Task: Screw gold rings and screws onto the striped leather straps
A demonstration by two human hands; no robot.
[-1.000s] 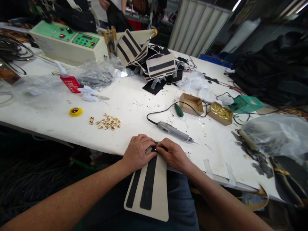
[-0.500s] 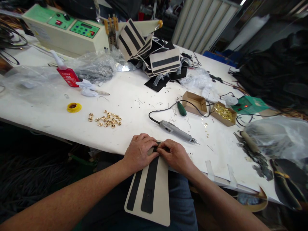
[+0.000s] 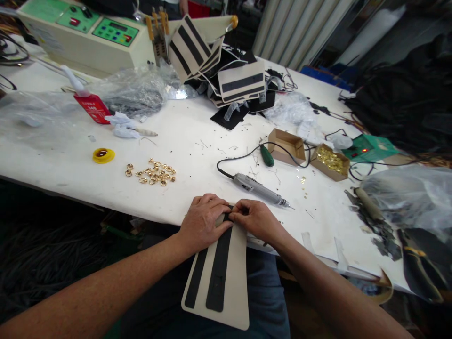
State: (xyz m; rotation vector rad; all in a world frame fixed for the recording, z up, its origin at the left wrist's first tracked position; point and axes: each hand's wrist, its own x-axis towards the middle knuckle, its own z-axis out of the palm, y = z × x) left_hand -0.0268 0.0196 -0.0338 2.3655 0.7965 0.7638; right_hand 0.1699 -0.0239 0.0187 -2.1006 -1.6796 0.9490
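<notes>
A beige panel (image 3: 236,278) with two dark strips lies tilted over my lap, its far end against the table edge. My left hand (image 3: 205,220) grips the panel's far left side, thumb on the longer dark strip (image 3: 219,263). At the strip's far end my right hand (image 3: 252,217) is pinched; whatever is between its fingertips is too small to make out. Beyond my hands rests a grey electric screwdriver (image 3: 261,189) with its cable. Gold-coloured metal fittings (image 3: 157,173) form a loose group to the left.
A red bottle (image 3: 92,108), a yellow ring-shaped dish (image 3: 103,155) and plastic bags stand left. Stacked panels (image 3: 242,86) lie at the back. Right are two cardboard boxes (image 3: 330,162), a green device (image 3: 370,148) and pliers (image 3: 420,268). A green-topped machine (image 3: 88,40) stands back left.
The view has shifted slightly. Both hands stay at the panel's far end, with my right hand's fingers a little differently bent.
</notes>
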